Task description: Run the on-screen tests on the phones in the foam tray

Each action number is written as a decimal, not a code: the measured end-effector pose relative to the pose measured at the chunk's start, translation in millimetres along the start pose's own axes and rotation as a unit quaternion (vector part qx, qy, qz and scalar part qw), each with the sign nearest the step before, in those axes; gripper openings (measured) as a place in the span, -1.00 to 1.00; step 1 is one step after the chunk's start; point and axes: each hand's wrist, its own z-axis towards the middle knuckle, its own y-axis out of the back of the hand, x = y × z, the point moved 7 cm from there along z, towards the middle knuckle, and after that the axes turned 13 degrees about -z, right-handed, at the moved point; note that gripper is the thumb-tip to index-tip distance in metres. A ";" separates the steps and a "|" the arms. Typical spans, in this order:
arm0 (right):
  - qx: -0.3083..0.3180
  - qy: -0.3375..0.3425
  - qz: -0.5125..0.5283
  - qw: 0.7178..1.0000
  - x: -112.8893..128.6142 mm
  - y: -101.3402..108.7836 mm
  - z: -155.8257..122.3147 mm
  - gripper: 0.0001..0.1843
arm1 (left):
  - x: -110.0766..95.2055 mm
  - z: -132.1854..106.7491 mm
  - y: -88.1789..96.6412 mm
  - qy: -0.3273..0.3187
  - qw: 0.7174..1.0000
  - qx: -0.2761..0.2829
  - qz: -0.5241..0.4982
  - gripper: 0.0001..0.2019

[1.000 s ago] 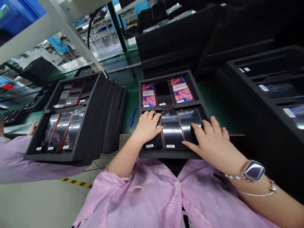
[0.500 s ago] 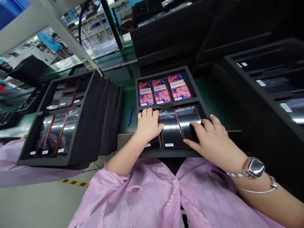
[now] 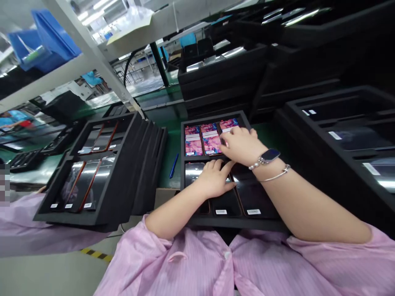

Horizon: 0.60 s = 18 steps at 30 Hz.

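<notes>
Head view: right hand [image 3: 242, 144] over lit smartphones [image 3: 210, 139].

Your pale pink pinstriped smock [image 3: 188, 273] fills 6 o'clock, with a white button [image 3: 227, 255] and a small stitched loop [image 3: 177, 256] on its front. Its left sleeve [image 3: 151, 242] and right sleeve [image 3: 339, 257] are loose. At 3 o'clock, your right wrist [image 3: 257, 163] wears a dark-faced smartwatch [image 3: 270, 155] on a beaded silver band and a thin silver bangle [image 3: 274, 174].
</notes>
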 end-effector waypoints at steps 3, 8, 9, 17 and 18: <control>0.084 0.022 -0.009 0.996 14.3 -27.5 4.5 -0.41 | 2.5 -1.3 -4.4 0.033 0.999 -0.004 -0.006 -0.29; 0.058 -0.010 -0.008 0.998 6.8 -41.6 45.1 -0.33 | -1.9 6.0 -8.0 0.053 0.997 -0.042 -0.045 -0.24; 0.036 -0.025 0.007 0.999 0.9 -42.0 54.9 -0.34 | -2.3 6.8 -9.5 0.053 0.996 -0.047 -0.053 -0.24; -0.142 -0.095 0.170 0.971 -43.5 -35.0 62.5 -0.44 | -2.7 4.9 2.4 0.000 0.995 -0.071 -0.066 -0.29; -0.141 -0.104 0.185 0.967 -47.6 -36.5 61.2 -0.45 | 2.9 4.6 15.2 -0.016 0.992 -0.098 -0.072 -0.33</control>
